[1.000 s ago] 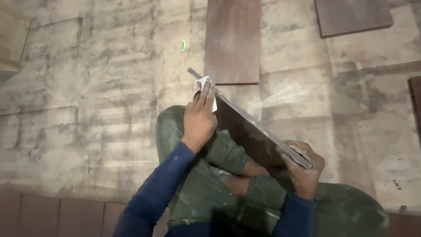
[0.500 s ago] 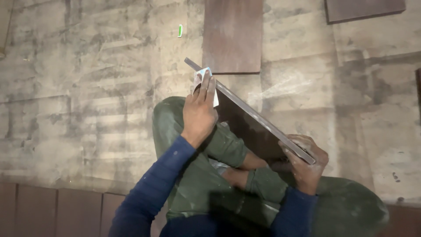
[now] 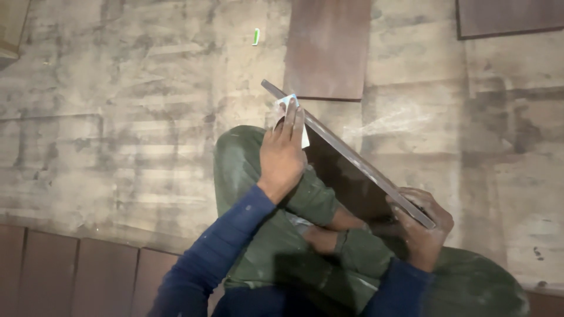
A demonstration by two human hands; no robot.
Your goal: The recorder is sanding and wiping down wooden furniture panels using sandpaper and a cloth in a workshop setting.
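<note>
I sit on a dusty floor with my legs in green trousers folded under me. A dark brown board (image 3: 346, 176) stands tilted on edge across my lap, its pale top edge running from upper left to lower right. My left hand (image 3: 283, 155) presses a small folded white piece of paper (image 3: 289, 104) against the board's far edge. My right hand (image 3: 420, 226) grips the board's near lower end. Both sleeves are dark blue.
Another brown board (image 3: 328, 47) lies flat on the floor just beyond the held one, and a third (image 3: 508, 16) at the top right. A small green object (image 3: 255, 36) lies on the floor. Brown panels (image 3: 76, 276) line the bottom left.
My left hand with the white paper has stayed near the board's far end, shifting only slightly along the edge. The view has drifted a little.
</note>
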